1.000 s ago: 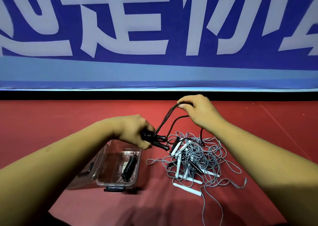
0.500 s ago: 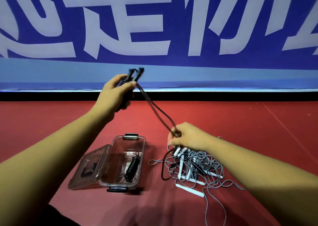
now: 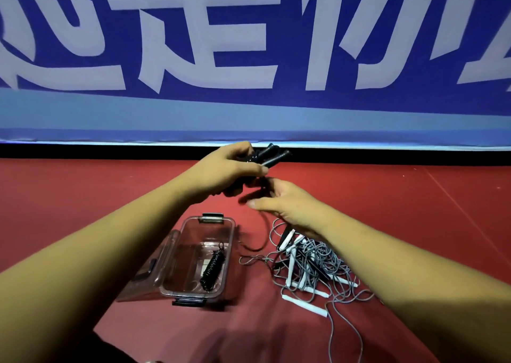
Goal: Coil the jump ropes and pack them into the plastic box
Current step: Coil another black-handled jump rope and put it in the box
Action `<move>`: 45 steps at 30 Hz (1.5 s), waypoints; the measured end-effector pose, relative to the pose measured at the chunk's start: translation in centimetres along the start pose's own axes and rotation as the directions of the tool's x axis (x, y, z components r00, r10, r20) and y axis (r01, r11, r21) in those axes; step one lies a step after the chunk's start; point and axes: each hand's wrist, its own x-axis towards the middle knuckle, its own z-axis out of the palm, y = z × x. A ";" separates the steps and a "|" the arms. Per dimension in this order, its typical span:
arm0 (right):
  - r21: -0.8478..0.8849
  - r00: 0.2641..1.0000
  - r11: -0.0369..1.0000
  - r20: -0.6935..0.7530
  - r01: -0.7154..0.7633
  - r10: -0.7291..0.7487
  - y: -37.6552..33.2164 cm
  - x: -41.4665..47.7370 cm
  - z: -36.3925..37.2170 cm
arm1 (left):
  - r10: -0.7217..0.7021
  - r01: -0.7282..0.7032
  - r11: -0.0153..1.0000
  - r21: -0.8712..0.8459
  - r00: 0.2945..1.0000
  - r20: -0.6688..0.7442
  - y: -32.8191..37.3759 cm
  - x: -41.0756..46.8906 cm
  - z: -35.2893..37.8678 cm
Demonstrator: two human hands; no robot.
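The left hand (image 3: 226,170) is raised toward twelve o'clock and grips the black jump rope (image 3: 276,158) by its two handles. They are held side by side, and their ribbed dark ends stick out past the fingers toward two o'clock. The right hand (image 3: 290,203) is just below it, at about five o'clock from the left. Its fingers are curled round the thin black cord (image 3: 257,249) and its thumb is stretched out, though blur hides the exact grip. From this hand the cord drops in a loose curve to the red floor (image 3: 387,196), ending near the box's right side.

The clear plastic box (image 3: 229,252) stands open on the floor at seven o'clock from the hands. It has dark latches at both short ends, and its lid (image 3: 143,277) lies tipped back on the nine o'clock side. One tightly wound black rope (image 3: 213,268) lies inside along the right wall.

At three o'clock from the box is a tangled heap of thin grey ropes (image 3: 312,263) with slim white handles (image 3: 304,305), and a few strands trail toward six o'clock. A blue banner (image 3: 249,108) with large white characters fills the background.
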 end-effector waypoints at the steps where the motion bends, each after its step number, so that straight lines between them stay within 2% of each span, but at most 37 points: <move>1: 0.118 1.000 0.993 -0.022 -0.014 0.017 -0.1 0.0 0.5 | 0.014 -0.014 1.000 -0.002 1.000 -0.010 0.3 0.0 0.1; 2: 0.199 0.997 0.979 -0.053 -0.040 0.051 -0.2 0.0 0.7 | 0.022 -0.023 1.000 -0.013 0.999 -0.030 0.4 0.0 0.1; 4: 0.217 0.988 0.971 -0.096 -0.098 0.121 -0.1 -0.4 0.6 | 0.015 -0.021 0.998 -0.052 0.993 -0.119 0.1 0.1 -0.7; 6: 0.089 0.986 0.988 -0.104 -0.124 0.133 0.2 -0.8 0.0 | -0.015 -0.005 0.996 -0.091 0.977 -0.215 -0.6 0.4 -1.8; 8: -0.064 0.986 0.991 -0.124 -0.121 0.113 0.2 -0.9 -0.1 | -0.046 0.033 0.998 -0.053 0.967 -0.251 -1.2 0.6 -2.6; 11: -0.333 0.987 0.937 -0.152 -0.104 0.055 -0.8 -0.6 0.3 | -0.049 0.085 0.989 0.121 0.961 -0.271 -2.2 0.9 -3.0; 14: -0.465 0.993 0.884 -0.120 -0.040 -0.019 -1.9 -0.9 0.8 | 0.007 0.083 0.948 0.307 0.960 -0.281 -2.7 1.2 -3.2; 19: -0.715 0.989 0.698 -0.067 0.043 -0.130 -2.9 -1.5 0.4 | 0.120 -0.001 0.762 0.647 0.983 -0.140 -3.2 1.4 -2.9; 23: -0.818 0.978 0.569 -0.045 0.081 -0.204 -3.4 -1.3 -0.6 | 0.063 -0.026 0.466 0.885 0.998 -0.004 -2.6 1.4 -2.3; 25: -0.853 0.969 0.515 -0.048 0.088 -0.244 -3.7 -1.1 -1.2 | 0.036 -0.120 0.409 0.905 0.993 0.116 -2.5 1.2 -1.5; 28: -0.866 0.946 0.493 -0.082 0.089 -0.315 -3.6 -1.1 -2.5 | 0.036 -0.266 0.434 0.861 0.960 0.279 -1.8 0.7 -0.6; 31: -0.865 0.930 0.488 -0.080 0.114 -0.360 -3.3 -1.4 -3.5 | 0.069 -0.337 0.455 0.825 0.936 0.344 -1.2 0.4 -0.5; 33: -0.853 0.933 0.511 -0.089 0.110 -0.348 -3.1 -1.4 -3.8 | 0.103 -0.381 0.509 0.772 0.917 0.385 -1.4 0.2 -0.6; 35: -0.792 0.936 0.596 -0.101 0.131 -0.339 -2.9 -1.2 -4.2 | 0.102 -0.381 0.660 0.647 0.899 0.426 -1.5 -0.2 -1.0; 37: -0.729 0.930 0.665 -0.112 0.163 -0.350 -2.8 -1.1 -4.5 | 0.112 -0.303 0.859 0.413 0.898 0.426 -1.1 -0.8 -1.4; 39: -0.697 0.923 0.698 -0.142 0.164 -0.359 -2.6 -1.1 -4.7 | 0.162 -0.226 0.961 0.159 0.926 0.342 -0.6 -1.1 -1.5; 42: -0.631 0.949 0.772 -0.191 0.077 -0.251 -1.6 -1.1 -4.6 | 0.197 -0.183 0.962 -0.202 0.979 0.050 0.1 -0.8 -2.0; 43: -0.602 0.966 0.797 -0.185 0.034 -0.181 -1.0 -1.2 -4.6 | 0.183 -0.185 0.945 -0.271 0.983 -0.035 0.3 -0.7 -2.3; 45: -0.544 0.983 0.839 -0.154 -0.001 -0.098 -0.1 -1.3 -4.7 | 0.137 -0.170 0.951 -0.257 0.981 -0.138 0.3 -0.5 -2.9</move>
